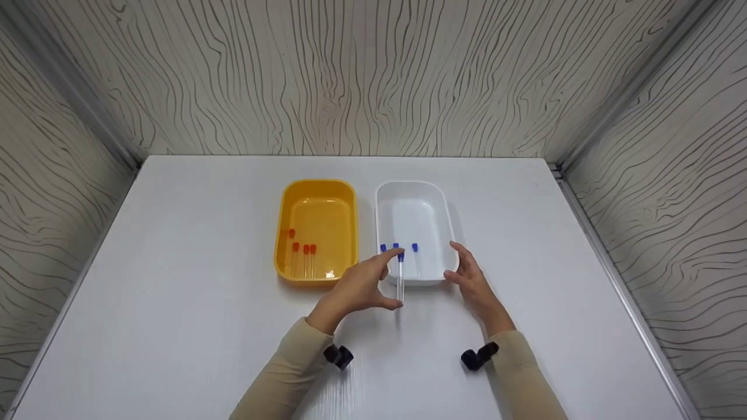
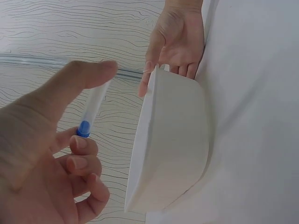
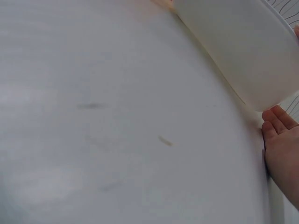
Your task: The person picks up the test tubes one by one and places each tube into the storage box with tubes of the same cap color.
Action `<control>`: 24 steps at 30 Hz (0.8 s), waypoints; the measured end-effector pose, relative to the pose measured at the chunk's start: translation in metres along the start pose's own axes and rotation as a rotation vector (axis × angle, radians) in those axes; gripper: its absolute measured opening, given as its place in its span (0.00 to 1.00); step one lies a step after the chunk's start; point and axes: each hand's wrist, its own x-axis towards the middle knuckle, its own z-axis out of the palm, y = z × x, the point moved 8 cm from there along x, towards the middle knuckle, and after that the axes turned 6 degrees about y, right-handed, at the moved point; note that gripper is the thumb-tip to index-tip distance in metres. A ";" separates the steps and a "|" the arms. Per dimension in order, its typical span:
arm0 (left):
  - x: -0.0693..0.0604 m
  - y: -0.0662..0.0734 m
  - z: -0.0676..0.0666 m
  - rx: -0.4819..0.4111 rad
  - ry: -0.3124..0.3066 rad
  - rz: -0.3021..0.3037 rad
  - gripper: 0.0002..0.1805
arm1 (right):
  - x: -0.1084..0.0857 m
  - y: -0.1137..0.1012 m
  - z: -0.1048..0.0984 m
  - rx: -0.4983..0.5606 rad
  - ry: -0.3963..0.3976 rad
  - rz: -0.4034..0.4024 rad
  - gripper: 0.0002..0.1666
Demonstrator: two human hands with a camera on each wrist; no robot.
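My left hand (image 1: pixel 363 286) is in front of the white plastic tray (image 1: pixel 415 219), near its front left corner. It pinches a clear test tube (image 1: pixel 400 283) with a blue cap lengthwise, the thumb at the bare end and a forefinger at the cap. In the left wrist view, the tube (image 2: pixel 95 101) spans the thumb and fingers. With its thumb and fingers, my right hand (image 1: pixel 474 287) grips the tray's front right corner; the right wrist view shows fingertips (image 3: pixel 268 115) touching its outer wall. Three blue-capped tubes (image 1: pixel 415 248) lie inside that tray, partly hidden behind the left hand.
Left of the white tray stands a yellow tray (image 1: pixel 327 224) holding several red-capped tubes (image 1: pixel 306 251). Both sit on a white table (image 1: pixel 192 262). Wood-patterned panels (image 1: pixel 350 76) enclose the back and sides. Black camera mounts (image 1: pixel 338 356) are on both wrists.
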 end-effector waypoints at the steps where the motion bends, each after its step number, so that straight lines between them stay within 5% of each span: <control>1: 0.001 0.001 -0.001 0.004 0.005 0.008 0.52 | 0.000 0.000 0.000 -0.004 0.002 0.000 0.44; 24: 0.042 0.012 -0.010 0.075 0.034 0.024 0.51 | 0.000 0.002 0.000 -0.008 0.004 0.028 0.42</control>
